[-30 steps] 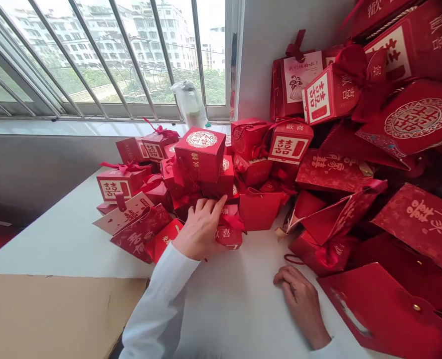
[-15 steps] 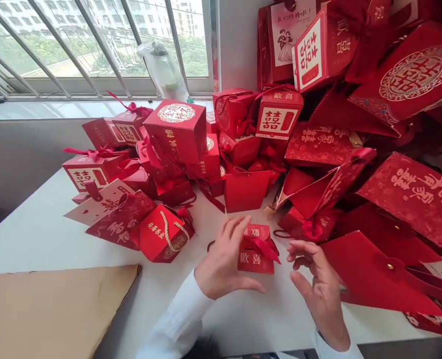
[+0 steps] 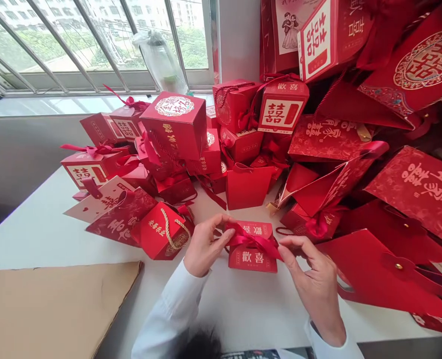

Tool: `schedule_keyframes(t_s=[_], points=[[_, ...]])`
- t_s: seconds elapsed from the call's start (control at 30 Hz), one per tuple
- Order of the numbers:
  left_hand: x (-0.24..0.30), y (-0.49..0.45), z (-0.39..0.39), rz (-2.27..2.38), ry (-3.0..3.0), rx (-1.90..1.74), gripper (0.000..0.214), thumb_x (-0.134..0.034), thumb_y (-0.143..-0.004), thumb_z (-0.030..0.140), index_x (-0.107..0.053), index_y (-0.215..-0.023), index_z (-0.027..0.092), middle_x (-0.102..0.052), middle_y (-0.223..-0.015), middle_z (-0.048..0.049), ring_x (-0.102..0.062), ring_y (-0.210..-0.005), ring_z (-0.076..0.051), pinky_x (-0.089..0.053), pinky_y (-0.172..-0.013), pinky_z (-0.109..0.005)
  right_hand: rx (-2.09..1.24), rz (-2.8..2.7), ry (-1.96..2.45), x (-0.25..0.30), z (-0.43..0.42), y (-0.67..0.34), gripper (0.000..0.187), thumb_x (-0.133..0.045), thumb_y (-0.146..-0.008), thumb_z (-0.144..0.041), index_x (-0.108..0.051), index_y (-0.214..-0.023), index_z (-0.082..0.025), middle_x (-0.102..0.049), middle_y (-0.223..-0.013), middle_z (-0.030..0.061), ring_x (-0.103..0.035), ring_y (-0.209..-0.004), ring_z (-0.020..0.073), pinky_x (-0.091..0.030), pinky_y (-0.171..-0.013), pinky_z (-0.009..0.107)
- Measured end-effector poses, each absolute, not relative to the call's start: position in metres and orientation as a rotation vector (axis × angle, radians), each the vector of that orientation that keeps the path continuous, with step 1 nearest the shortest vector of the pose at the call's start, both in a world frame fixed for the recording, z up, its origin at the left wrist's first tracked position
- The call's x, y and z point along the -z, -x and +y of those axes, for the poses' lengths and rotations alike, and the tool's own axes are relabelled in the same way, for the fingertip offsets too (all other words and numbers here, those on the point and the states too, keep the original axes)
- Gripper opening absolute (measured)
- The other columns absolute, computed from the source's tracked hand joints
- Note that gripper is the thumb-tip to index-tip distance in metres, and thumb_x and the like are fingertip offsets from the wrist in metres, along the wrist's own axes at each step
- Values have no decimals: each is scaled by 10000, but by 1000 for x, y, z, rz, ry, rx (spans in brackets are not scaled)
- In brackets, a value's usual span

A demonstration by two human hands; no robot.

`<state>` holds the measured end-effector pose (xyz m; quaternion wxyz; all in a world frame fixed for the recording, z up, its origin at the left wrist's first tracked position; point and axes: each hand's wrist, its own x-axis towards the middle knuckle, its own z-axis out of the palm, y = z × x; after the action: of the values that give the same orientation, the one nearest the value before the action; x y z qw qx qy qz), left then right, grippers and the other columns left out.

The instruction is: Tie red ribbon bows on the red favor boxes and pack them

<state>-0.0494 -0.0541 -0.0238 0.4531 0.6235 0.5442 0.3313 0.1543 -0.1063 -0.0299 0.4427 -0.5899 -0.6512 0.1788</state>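
Note:
On the white table [image 3: 243, 309] in front of me lies a red gift box [image 3: 253, 263] with pale characters on its top. A red ribbon [image 3: 254, 242] is tied in a bow across it. My left hand [image 3: 207, 244] pinches the ribbon at the box's left side, thumb against fingers. At the right side my right hand [image 3: 312, 271] pinches the other end of the ribbon between thumb and forefinger. Beyond the box stands a plain red box [image 3: 248, 187] with an upright panel.
Red gift boxes [image 3: 172, 129] are piled at the back, and red gift bags [image 3: 388, 274] heap up on the right. A red box with a gold rope handle [image 3: 159, 234] stands at left. Cardboard [image 3: 56, 309] covers the front left. A barred window [image 3: 93, 45] is behind.
Both hands have closed from open postures onto the ribbon's two sides. My left hand moved left, off the box top, and my right hand moved left toward the box. The view shifted slightly.

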Motion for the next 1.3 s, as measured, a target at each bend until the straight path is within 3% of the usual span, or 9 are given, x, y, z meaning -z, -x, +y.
schedule_keyframes(t_s=[0.1, 0.23, 0.47, 0.63, 0.77, 0.83, 0.93, 1.0, 1.3], points=[[21, 50, -54, 1332, -1548, -884, 116, -563, -833, 269, -590, -822, 157, -599, -768, -20, -538, -681, -127, -448, -567, -212, -470, -1661, 1475, 27, -105, -150, 219, -663, -817, -379, -604, -962, -226, -637, -752, -23, -554, -634, 131, -459, -590, 222], [24, 51, -54, 1237, -1542, -1016, 79, -555, -842, 235, -580, -840, 161, -582, -816, -21, -547, -751, -128, -454, -645, -217, -516, -1616, 1484, 27, -104, -147, 60, -602, -865, -290, -630, -845, -241, -661, -772, -33, -549, -612, 110, -443, -578, 207], [39, 51, -53, 1079, -1495, -1035, 63, -506, -872, 204, -559, -877, 171, -537, -833, -21, -509, -734, -116, -423, -585, -195, -831, -1205, 1440, 36, -100, -151, 142, -640, -834, -337, -625, -931, -234, -645, -869, 9, -591, -787, 141, -478, -679, 222], [28, 52, -56, 994, -1642, -1080, 47, -506, -843, 162, -550, -853, 177, -550, -928, -45, -532, -861, -152, -441, -784, -273, -1161, -905, 1255, 44, -93, -148, 265, -682, -798, -361, -570, -1002, -233, -602, -781, -12, -566, -709, 115, -468, -655, 210], [13, 42, -57, 916, -1788, -1033, 252, -601, -804, 285, -566, -1030, 179, -580, -1042, -81, -553, -920, -202, -453, -820, -323, -1302, -803, 1205, 43, -91, -147, 334, -711, -774, -370, -547, -1036, -245, -603, -766, -27, -559, -699, 100, -455, -668, 197], [12, 32, -55, 1004, -1927, -979, 247, -639, -799, 310, -602, -1007, 183, -619, -980, -72, -548, -894, -207, -452, -806, -328, -1300, -807, 1208, 42, -91, -147, 326, -713, -774, -367, -555, -1033, -247, -605, -775, -27, -558, -708, 100, -452, -672, 197], [18, 20, -53, 1143, -2119, -875, 73, -590, -848, 242, -641, -850, 190, -643, -838, -48, -519, -835, -200, -439, -779, -332, -1214, -863, 1234, 42, -91, -149, 270, -717, -769, -353, -594, -979, -237, -601, -793, -20, -548, -714, 102, -446, -654, 196], [22, 17, -53, 1153, -2174, -829, 91, -567, -855, 192, -634, -793, 189, -635, -800, -36, -503, -812, -191, -433, -766, -328, -1114, -895, 1261, 41, -90, -151, 246, -727, -756, -335, -613, -948, -230, -599, -799, -17, -543, -710, 104, -442, -639, 197], [27, 23, -56, 1134, -2142, -855, 70, -569, -815, 126, -569, -773, 182, -578, -774, -19, -478, -792, -165, -437, -715, -269, -737, -673, 1249, 23, -88, -172, 376, -771, -688, -274, -595, -1014, -214, -577, -765, -33, -553, -704, 109, -444, -663, 230]])
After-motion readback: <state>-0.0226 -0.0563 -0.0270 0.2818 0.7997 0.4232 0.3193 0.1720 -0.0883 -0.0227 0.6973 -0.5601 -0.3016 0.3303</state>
